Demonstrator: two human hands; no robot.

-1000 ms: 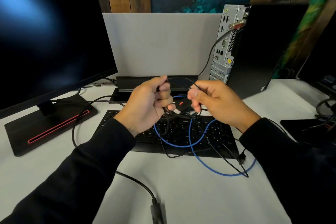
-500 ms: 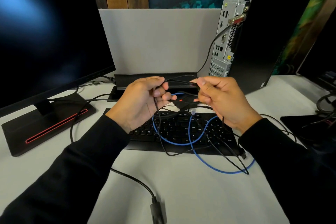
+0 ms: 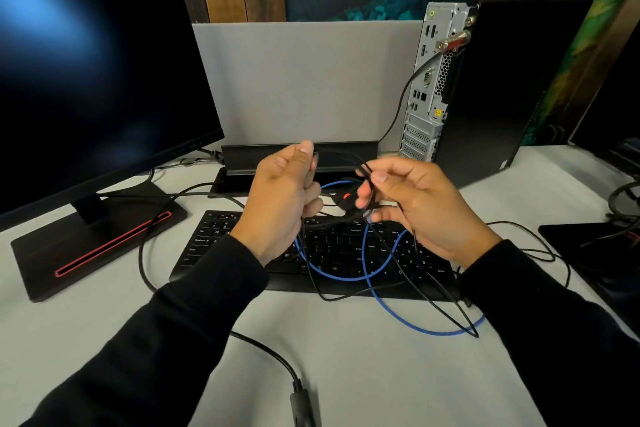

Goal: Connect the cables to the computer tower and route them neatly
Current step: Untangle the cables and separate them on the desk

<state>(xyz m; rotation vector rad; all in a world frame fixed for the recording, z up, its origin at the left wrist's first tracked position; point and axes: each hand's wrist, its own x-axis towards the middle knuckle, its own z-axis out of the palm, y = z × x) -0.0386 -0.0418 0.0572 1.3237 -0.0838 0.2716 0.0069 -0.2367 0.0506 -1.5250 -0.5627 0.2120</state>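
Hands are both up over the keyboard (image 3: 349,253) with a bundle of thin black cables (image 3: 346,158) strung between them. Left hand (image 3: 280,198) is closed around the cables, thumb up top pinching one strand, other fingers curled in. Right hand (image 3: 412,201) pinches a strand between thumb and forefinger, and the rest of its fingers are loosely bent. Between the two hands sits a small black thing with a red spot (image 3: 346,197), can't tell exactly what it is, looks like a mouse.

Blue cable (image 3: 398,317) loops down across the keyboard and onto the white desk (image 3: 381,374), tangled up with the black strands that hang from the hands.

Computer tower (image 3: 491,87) stands at the back right with its rear port panel facing this way. One black cable (image 3: 403,97) is already plugged in near the top and drops down toward a black tray (image 3: 277,156) behind the keyboard.

Monitor (image 3: 90,62) sits on the left, screen dark, on a black base with a red stripe. Another thicker black lead (image 3: 277,357) lies on the desk near the front edge, ending in a chunky connector.
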